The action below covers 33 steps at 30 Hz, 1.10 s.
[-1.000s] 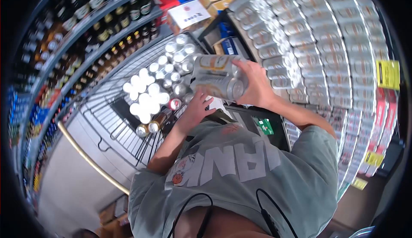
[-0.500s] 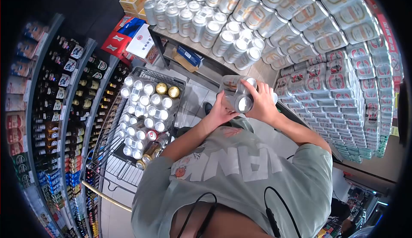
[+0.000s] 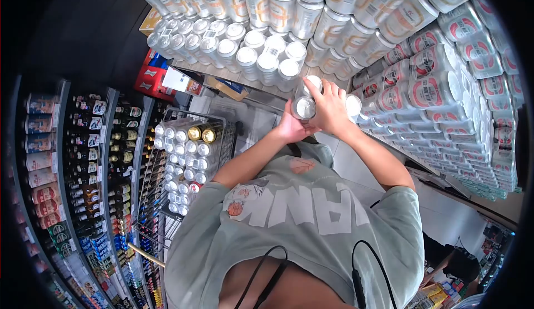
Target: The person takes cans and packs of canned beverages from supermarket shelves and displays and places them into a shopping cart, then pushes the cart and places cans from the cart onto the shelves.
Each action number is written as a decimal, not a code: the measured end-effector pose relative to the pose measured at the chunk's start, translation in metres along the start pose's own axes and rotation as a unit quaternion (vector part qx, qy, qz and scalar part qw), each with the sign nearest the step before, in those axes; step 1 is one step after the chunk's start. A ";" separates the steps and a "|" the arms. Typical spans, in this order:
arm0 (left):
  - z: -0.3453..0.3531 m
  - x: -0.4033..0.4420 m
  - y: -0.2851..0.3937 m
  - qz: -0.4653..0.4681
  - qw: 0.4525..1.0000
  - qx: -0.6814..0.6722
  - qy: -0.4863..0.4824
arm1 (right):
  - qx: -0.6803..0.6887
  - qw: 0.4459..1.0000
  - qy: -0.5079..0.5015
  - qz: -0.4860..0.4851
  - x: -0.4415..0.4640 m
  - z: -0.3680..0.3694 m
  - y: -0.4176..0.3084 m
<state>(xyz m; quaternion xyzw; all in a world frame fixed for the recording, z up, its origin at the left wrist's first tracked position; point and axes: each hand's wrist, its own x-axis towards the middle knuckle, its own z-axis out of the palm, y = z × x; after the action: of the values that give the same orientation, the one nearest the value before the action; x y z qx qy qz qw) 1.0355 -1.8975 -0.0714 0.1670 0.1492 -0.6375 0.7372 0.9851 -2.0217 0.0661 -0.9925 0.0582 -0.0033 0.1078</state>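
A few silver-topped cans (image 3: 305,107) are gripped between both hands: by the right hand (image 3: 334,111), fingers parted and bent over them, and by the left hand (image 3: 293,127), thumb raised along their left side and the other fingers curled beneath, partly hidden. Another can top (image 3: 352,106) is seen just right of the right hand; whether it is joined to the held ones cannot be told. The held cans are kept near the front edge of the display shelf (image 3: 239,79); contact with it cannot be made out. Along that edge, white-labelled cans (image 3: 267,64) are lined up, with taller stacks placed behind. To the right, red-labelled cans (image 3: 431,89) are piled. To the left, a wire cart (image 3: 192,113) is loaded with cans, two gold-topped cans (image 3: 201,134) being set near its far right corner. Bottles (image 3: 93,142) are shelved farther left.
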 end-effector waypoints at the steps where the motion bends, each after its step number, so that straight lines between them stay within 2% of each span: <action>1: 0.003 0.003 0.005 -0.013 1.000 -0.002 0.004 | 0.026 0.999 0.018 -0.009 0.004 0.006 0.007; 2: 0.006 0.008 0.007 -0.013 1.000 0.003 0.008 | 0.030 0.999 0.021 -0.007 0.007 0.012 0.014; 4: 0.017 0.017 0.008 0.013 0.997 -0.003 -0.077 | 0.042 0.995 0.086 -0.035 0.013 0.018 0.023; 6: 0.026 0.026 0.011 0.034 0.998 0.012 -0.043 | 0.068 0.994 0.085 -0.032 0.016 0.018 0.030; 8: 0.036 0.040 0.018 0.070 0.992 -0.026 -0.100 | 0.077 0.981 0.170 -0.048 0.006 0.014 0.032; 9: 0.045 0.041 0.019 0.057 0.995 -0.063 -0.047 | 0.106 0.981 0.157 -0.047 -0.004 0.007 0.031; 10: 0.048 0.045 0.023 0.054 0.996 -0.062 -0.048 | 0.104 0.981 0.159 -0.043 -0.011 0.011 0.035; 12: 0.050 0.052 0.029 0.023 0.987 -0.159 0.029 | 0.126 0.981 0.141 -0.049 -0.021 0.028 0.046; 16: 0.028 0.057 0.020 0.042 0.989 -0.135 -0.045 | 0.057 0.984 0.152 -0.070 -0.022 0.050 0.061; 18: 0.027 0.051 0.017 0.051 0.989 -0.127 -0.058 | 0.069 0.981 0.162 -0.078 -0.019 0.056 0.058; 20: 0.024 0.035 0.018 0.029 1.000 0.002 -0.002 | 0.098 0.973 0.206 -0.032 -0.018 0.062 0.045; 22: -0.020 0.027 0.014 0.062 0.998 0.025 -0.022 | 0.146 0.963 0.222 -0.044 -0.021 0.058 0.023; 24: -0.052 -0.007 0.010 0.120 0.972 0.186 0.083 | 0.324 0.909 0.247 -0.081 -0.026 0.074 0.001; 26: -0.078 -0.054 0.007 0.142 0.952 0.212 0.167 | 0.451 0.870 0.175 -0.090 -0.030 0.088 -0.033; 28: -0.110 -0.103 -0.003 0.193 0.941 0.185 0.209 | 0.561 0.824 -0.013 -0.081 -0.033 0.111 -0.058; 30: -0.128 -0.158 -0.020 0.256 0.866 0.250 0.350 | 0.582 0.801 -0.103 -0.092 -0.031 0.135 -0.072; 31: -0.148 -0.183 -0.032 0.301 0.848 0.241 0.364 | 0.598 0.780 -0.169 -0.077 -0.031 0.147 -0.079; 33: -0.174 -0.235 -0.060 0.394 0.803 0.217 0.392 | 0.591 0.772 -0.217 -0.088 -0.026 0.176 -0.088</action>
<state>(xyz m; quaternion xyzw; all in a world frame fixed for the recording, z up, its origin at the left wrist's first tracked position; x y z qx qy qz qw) 0.9408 -1.6201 -0.1295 0.6027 0.2043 -0.1887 0.7480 0.9728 -1.8954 -0.0868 -0.7079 -0.0676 0.1694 0.6823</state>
